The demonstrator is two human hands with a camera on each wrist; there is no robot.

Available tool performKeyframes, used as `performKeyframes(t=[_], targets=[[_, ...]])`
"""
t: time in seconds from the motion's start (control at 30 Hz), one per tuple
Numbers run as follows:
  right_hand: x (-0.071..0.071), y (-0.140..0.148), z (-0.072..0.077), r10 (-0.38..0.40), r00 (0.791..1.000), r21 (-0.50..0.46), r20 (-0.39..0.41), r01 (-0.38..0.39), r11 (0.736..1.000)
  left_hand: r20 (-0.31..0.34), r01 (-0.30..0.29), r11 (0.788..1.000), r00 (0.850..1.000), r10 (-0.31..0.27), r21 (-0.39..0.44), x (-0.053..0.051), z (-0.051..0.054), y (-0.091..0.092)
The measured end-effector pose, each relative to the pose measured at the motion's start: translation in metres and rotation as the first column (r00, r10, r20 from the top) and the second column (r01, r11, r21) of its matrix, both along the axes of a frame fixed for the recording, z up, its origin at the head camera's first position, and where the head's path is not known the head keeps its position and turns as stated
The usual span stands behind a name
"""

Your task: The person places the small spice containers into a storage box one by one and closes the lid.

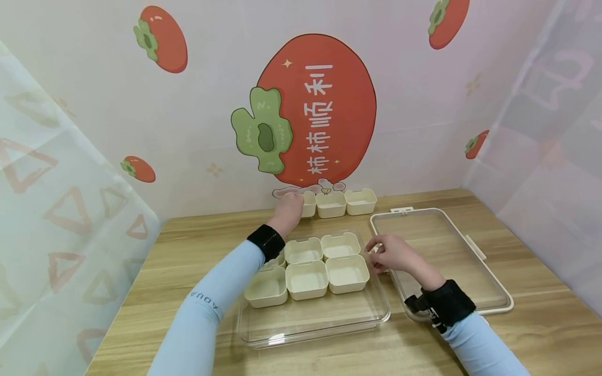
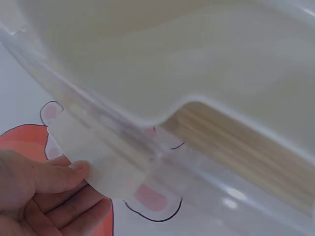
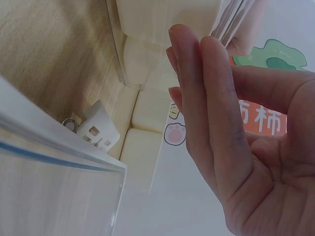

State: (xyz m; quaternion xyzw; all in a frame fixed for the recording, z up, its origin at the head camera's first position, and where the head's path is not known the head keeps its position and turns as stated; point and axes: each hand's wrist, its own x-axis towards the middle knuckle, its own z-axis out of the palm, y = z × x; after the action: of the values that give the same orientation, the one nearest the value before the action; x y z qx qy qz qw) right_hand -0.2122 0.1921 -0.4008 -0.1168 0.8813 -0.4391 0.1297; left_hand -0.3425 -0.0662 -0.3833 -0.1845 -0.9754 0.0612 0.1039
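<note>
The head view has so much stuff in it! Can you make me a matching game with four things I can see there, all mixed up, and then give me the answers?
Things:
1. Clear box
2. Pale-rimmed lid
3. Left hand
4. Sleeves

Places, colours and states:
A. Pinching a cream cup in the back row
B. Light blue
C. With several cream cups inside
D. Flat on the table, to the right of the box

Right pairs:
1-C
2-D
3-A
4-B
</note>
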Motion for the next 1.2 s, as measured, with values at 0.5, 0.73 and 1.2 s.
performKeyframes(t=[0.5,0.73,1.2], targets=[[0.000,0.000,0.001,0.002,1.000,-0.009,0.006,-0.002,1.000,-0.148,0.055,0.998,0.987,-0.055,-0.006,0.021,0.013,-0.005],[0.000,0.000,0.000,0.004,1.000,-0.014,0.006,-0.004,1.000,-0.168,0.075,0.997,0.983,-0.071,0.019,0.030,0.020,-0.007],[0.000,0.000,0.000,0.005,1.000,-0.020,0.015,-0.004,1.000,-0.241,0.130,0.991,0.963,-0.121,0.020,0.057,0.027,-0.006]])
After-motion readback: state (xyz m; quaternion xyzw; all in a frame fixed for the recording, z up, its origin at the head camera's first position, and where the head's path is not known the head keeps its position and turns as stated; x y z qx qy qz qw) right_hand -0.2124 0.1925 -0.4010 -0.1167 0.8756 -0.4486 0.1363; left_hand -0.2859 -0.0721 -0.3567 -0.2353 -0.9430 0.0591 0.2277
